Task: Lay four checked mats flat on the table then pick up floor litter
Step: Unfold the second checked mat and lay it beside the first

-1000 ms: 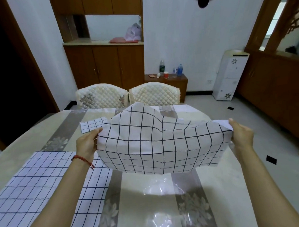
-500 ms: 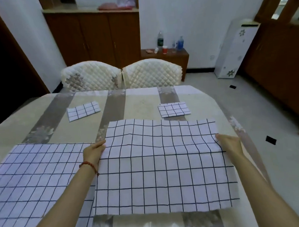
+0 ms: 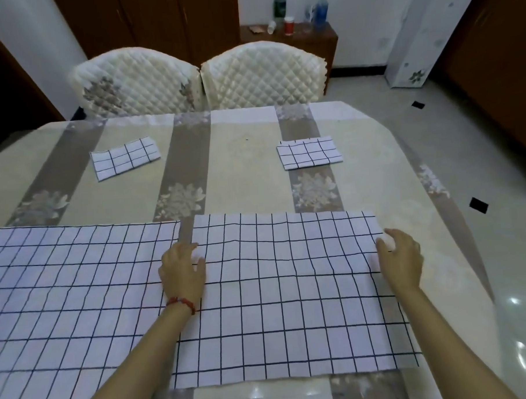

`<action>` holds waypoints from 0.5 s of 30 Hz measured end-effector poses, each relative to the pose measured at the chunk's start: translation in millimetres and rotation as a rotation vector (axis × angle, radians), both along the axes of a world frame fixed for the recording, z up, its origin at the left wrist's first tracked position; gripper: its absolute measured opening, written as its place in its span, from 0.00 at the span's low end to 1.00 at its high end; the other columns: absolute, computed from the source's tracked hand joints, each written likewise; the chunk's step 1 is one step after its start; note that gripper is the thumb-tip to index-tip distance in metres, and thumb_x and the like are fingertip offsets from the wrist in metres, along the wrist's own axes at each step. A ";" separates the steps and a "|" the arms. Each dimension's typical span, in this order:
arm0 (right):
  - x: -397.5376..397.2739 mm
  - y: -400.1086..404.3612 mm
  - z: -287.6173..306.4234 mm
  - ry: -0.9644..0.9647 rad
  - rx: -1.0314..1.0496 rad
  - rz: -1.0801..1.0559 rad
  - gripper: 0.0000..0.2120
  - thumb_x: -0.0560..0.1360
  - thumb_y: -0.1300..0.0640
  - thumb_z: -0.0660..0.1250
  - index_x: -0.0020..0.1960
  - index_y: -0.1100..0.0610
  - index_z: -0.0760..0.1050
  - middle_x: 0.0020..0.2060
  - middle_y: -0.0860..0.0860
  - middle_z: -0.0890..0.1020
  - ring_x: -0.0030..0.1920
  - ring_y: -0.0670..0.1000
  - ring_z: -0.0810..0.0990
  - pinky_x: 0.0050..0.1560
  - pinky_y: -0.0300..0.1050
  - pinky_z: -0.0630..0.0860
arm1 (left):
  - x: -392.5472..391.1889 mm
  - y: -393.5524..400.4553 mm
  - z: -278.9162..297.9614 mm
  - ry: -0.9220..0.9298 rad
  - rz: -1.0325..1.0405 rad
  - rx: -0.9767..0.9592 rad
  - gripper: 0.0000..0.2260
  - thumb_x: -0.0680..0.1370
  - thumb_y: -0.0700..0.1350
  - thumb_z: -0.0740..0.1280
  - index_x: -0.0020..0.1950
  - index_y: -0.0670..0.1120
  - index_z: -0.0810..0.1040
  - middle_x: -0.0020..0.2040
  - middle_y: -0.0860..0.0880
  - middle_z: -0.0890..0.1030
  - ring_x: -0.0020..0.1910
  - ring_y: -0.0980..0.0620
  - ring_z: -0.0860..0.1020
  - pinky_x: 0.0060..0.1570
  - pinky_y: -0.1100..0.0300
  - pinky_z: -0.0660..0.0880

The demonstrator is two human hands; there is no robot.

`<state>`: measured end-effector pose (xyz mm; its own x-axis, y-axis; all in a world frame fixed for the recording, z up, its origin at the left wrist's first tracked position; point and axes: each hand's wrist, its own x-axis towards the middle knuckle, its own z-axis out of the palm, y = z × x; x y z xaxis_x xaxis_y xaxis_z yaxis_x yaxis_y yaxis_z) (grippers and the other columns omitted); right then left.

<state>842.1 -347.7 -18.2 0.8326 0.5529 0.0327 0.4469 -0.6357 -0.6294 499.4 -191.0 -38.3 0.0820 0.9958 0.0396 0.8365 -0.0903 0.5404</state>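
The right mat (image 3: 290,300) is lying flat near the worktop (image 3: 242,176) front edge, a narrow gap separating it from the left mat (image 3: 79,298); both grips released, left hand (image 3: 182,270) and right hand (image 3: 401,258) are resting on its side edges

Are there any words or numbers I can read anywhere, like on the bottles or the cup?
No text can be read anywhere.
Green bottle: label too blurred.
Blue bottle: label too blurred.
Red cup: no writing to make out.
Mats: only black grid lines.
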 end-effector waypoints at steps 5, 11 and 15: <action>-75.3 12.4 -13.6 -0.063 -0.094 0.351 0.18 0.78 0.54 0.60 0.67 0.58 0.70 0.70 0.55 0.69 0.73 0.56 0.63 0.72 0.53 0.56 | 45.1 -36.2 -11.2 0.140 -0.316 -0.027 0.20 0.78 0.50 0.61 0.69 0.47 0.68 0.75 0.46 0.61 0.76 0.46 0.55 0.72 0.47 0.52; -111.3 1.4 -62.2 -0.164 -0.406 0.594 0.27 0.80 0.41 0.44 0.72 0.44 0.34 0.74 0.44 0.35 0.75 0.47 0.34 0.73 0.49 0.32 | 59.6 -65.2 -48.5 0.366 -0.467 -0.150 0.28 0.78 0.62 0.45 0.72 0.57 0.34 0.76 0.53 0.37 0.75 0.50 0.34 0.72 0.47 0.33; -109.5 0.2 -63.7 -0.176 -0.421 0.539 0.28 0.79 0.40 0.44 0.73 0.44 0.36 0.73 0.43 0.35 0.73 0.44 0.32 0.74 0.48 0.33 | 52.8 -65.8 -56.8 0.392 -0.468 -0.117 0.28 0.77 0.64 0.42 0.69 0.59 0.29 0.72 0.56 0.31 0.71 0.52 0.29 0.70 0.48 0.29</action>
<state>732.6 -347.5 -81.9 0.4409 0.8821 -0.1656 0.8408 -0.4705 -0.2677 552.1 -256.8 -95.1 0.4973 0.8467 -0.1893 0.8608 -0.4543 0.2295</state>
